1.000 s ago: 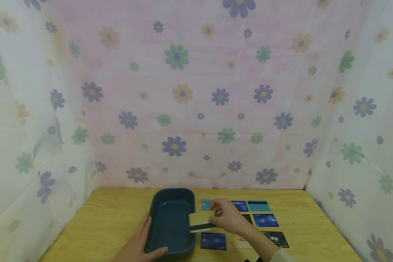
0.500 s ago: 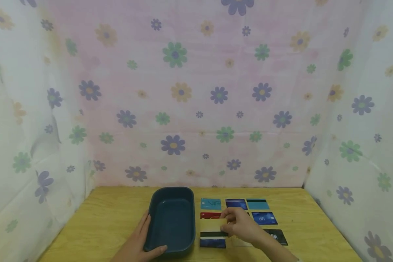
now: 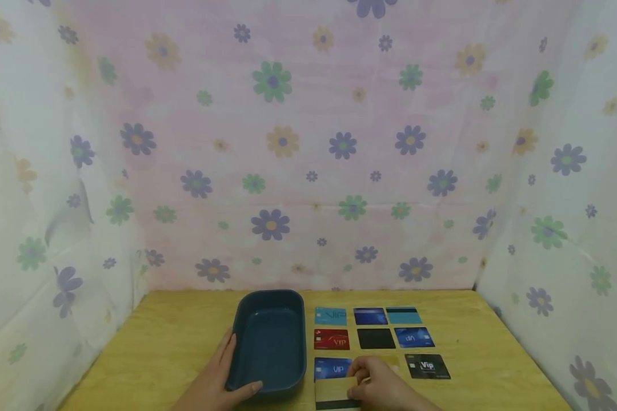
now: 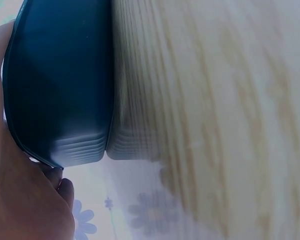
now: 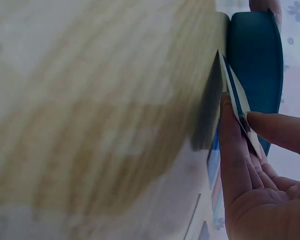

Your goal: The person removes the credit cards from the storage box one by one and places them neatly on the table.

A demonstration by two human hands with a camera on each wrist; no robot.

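Observation:
In the head view, my right hand (image 3: 383, 385) pinches a gold card (image 3: 334, 388) with a dark stripe between thumb and fingers. The card is held near the table's front, partly in front of a blue VIP card (image 3: 332, 367). The right wrist view shows the card (image 5: 240, 102) tilted and almost edge-on, its lower corner close to the table. My left hand (image 3: 213, 377) holds a dark blue rectangular dish (image 3: 288, 394) at its near left corner, thumb over the near rim and fingers along the left side. Nothing lies on the dish's visible floor.
Right of the dish, cards lie in rows: teal VIP (image 3: 331, 315), dark blue (image 3: 371, 316), striped teal (image 3: 404, 315), red VIP (image 3: 331, 339), black (image 3: 376, 338), blue (image 3: 415, 337), black Vip (image 3: 428, 366). A yellowish card (image 3: 392, 362) is partly hidden by my right hand. Flowered cloth (image 3: 308, 142) surrounds the table.
My right hand has moved the gold card from beside the dish's right rim toward the table's front, uncovering the red and black cards. My left hand stays on the dish.

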